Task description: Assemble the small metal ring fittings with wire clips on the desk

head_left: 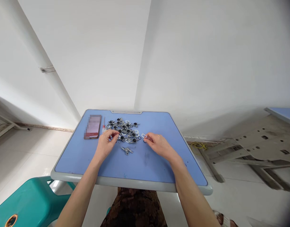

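Observation:
A pile of small silvery metal fittings with black round parts point(127, 125) lies on the blue tabletop point(145, 170). My left hand point(106, 142) is at the pile's near left edge, thumb and fingertips pinched together; whatever they grip is hidden. To the right of the pile, my right hand point(158, 144) pinches a small pale flat looped piece point(143, 135), apparently metal. A black ring point(139, 138) lies between the pile and that hand. Nearer to me, between my two hands, sits a separate silvery metal fitting point(127, 150).
A phone point(93, 126) lies at the table's left, with a thin red-tipped tool point(103, 124) beside it. White wall point(107, 63) rises behind the table. A teal stool point(33, 198) stands at lower left, and another desk point(260, 145) is at right.

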The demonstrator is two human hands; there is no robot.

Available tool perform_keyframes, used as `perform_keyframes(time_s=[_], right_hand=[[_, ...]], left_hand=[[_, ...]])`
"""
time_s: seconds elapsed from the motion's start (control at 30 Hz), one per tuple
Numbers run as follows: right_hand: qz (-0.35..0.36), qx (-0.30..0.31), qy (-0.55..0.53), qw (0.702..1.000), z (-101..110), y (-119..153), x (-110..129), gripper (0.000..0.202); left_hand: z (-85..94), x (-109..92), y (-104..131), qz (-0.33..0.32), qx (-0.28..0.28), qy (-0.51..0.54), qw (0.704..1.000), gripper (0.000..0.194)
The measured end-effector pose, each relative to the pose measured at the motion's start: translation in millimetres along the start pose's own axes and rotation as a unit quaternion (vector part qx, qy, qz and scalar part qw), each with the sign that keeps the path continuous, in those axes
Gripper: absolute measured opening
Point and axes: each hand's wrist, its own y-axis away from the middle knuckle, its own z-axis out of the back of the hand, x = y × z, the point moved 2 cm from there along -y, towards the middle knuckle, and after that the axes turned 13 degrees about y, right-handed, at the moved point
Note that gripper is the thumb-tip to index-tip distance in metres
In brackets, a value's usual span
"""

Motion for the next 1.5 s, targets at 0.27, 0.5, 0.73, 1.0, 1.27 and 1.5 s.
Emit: perform_keyframes(time_s=[0.27,0.5,0.73,1.0,1.27,1.5], right_hand=[[-0.079,0.013,0.004,0.997,-0.5,-3.7,-3.1,0.01],[-0.067,0.041,0.05,0.996,-14.3,-6.9,-2.3,0.018],[-0.03,0.013,0.042,0.999,-12.2,-3.5,7.0,0.018],[0.05,-0.025,-0.103,0.993,0.4,2.9,23.0,0.019],[0.11,-0.072,-0.173,0.976,-8.3,2.3,37.7,0.015],[0.12,-0.035,-0.171,0.977,-6.4,4.2,33.1,0.017]], left_hand=[[-1.8,3.6,-0.7,-0.009,0.005,0.0,1.0,0.013],[-4.0,0.6,0.8,-0.028,0.017,-0.028,0.999,0.012],[-16.9,-5.9,6.1,-0.109,0.077,-0.05,0.99,0.014],[-43.8,-12.9,6.5,-0.145,0.125,-0.146,0.971,0.012],[-44.0,-18.2,6.0,-0.118,0.14,-0.116,0.976,0.014],[-36.9,-22.4,6.6,-0.084,0.15,-0.07,0.983,0.015]])
